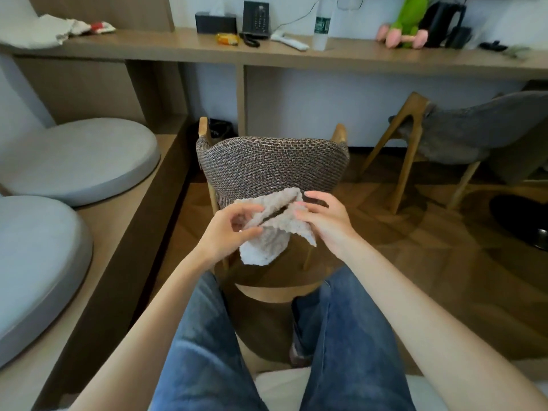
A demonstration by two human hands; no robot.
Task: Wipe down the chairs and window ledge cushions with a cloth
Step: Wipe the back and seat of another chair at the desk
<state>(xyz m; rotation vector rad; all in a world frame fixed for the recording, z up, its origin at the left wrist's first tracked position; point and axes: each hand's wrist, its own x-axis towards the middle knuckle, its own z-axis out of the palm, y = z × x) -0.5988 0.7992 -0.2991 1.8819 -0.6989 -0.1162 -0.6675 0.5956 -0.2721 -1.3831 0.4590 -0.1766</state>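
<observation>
The left hand [228,229] and right hand [323,221] each pinch one side of the grey cloth [272,232] with curled fingers, holding it in the air just before the back of the woven chair [272,164]. Two round cushions [80,158] lie on the window ledge [118,226]; a second chair [462,134] stands by the right end of the desk [385,57].

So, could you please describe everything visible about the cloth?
The cloth is a pale grey-white piece with a nubbly, terry-like texture. It is crumpled and partly folded, a dark gap showing between its layers, with a loose end hanging down. The left hand pinches its left edge, and the right hand grips its right side. It is seen in front of the woven chair back; whether it touches that I cannot tell.
</observation>
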